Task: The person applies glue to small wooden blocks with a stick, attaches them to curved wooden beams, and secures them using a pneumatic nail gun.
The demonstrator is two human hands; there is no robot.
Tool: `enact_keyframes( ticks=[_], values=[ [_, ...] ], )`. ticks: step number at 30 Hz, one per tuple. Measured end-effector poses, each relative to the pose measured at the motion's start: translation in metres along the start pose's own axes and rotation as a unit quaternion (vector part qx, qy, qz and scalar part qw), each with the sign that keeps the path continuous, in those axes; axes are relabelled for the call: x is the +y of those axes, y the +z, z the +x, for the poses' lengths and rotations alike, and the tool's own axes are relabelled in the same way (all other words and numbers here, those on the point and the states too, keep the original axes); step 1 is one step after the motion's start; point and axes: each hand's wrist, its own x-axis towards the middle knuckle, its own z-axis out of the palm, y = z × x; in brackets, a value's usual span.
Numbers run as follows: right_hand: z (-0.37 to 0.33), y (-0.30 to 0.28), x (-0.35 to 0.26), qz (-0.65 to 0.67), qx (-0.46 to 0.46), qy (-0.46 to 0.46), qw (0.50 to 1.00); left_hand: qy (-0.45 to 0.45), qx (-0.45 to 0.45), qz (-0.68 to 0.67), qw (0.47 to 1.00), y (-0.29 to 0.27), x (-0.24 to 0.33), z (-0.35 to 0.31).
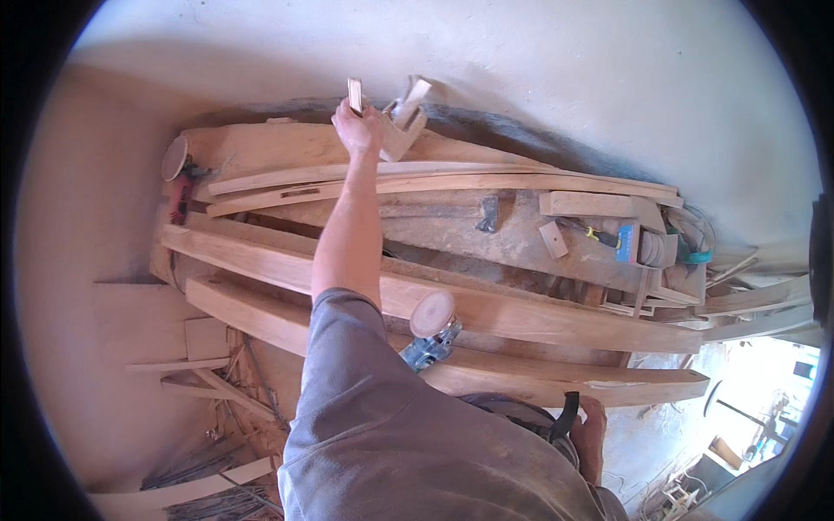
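A person in a dusty gray shirt reaches across curved lumber, left hand on a wooden block near the wall.

In the head view, the left fingers curl around the block, apparently to hold it upright, beside one notched wooden piece; blur hides whether the two join. The right hand is out of sight, so its fingers cannot be told. Two thick beams lie roughly parallel, presumably for support along their length, with two slimmer strips behind. Two disc sanders show: one red sander at left, one blue-gray sander with its disc facing up, perhaps to spare the wood.
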Motion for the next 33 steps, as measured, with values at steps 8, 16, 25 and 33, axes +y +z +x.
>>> enact_keyframes(
  ticks=[8,16,25,33],
  values=[
    [0.012,-0.016,-0.010,-0.019,-0.012,0.034,0.999,-0.036,-0.081,0.047,0.995,0.019,0.028,0.026],
    [0.016,-0.006,-0.021,-0.007,-0.023,-0.038,0.999,0.023,-0.099,0.033,0.994,-0.022,-0.015,0.022],
    [0.075,-0.049,-0.111,0.072,-0.004,-0.178,0.981,-0.286,-0.376,-0.496,0.728,-0.100,0.196,-0.116],
    [0.077,-0.053,-0.140,0.449,-0.225,-0.072,0.862,-0.394,-0.452,-0.660,0.452,-0.133,0.266,-0.307]
  ],
)
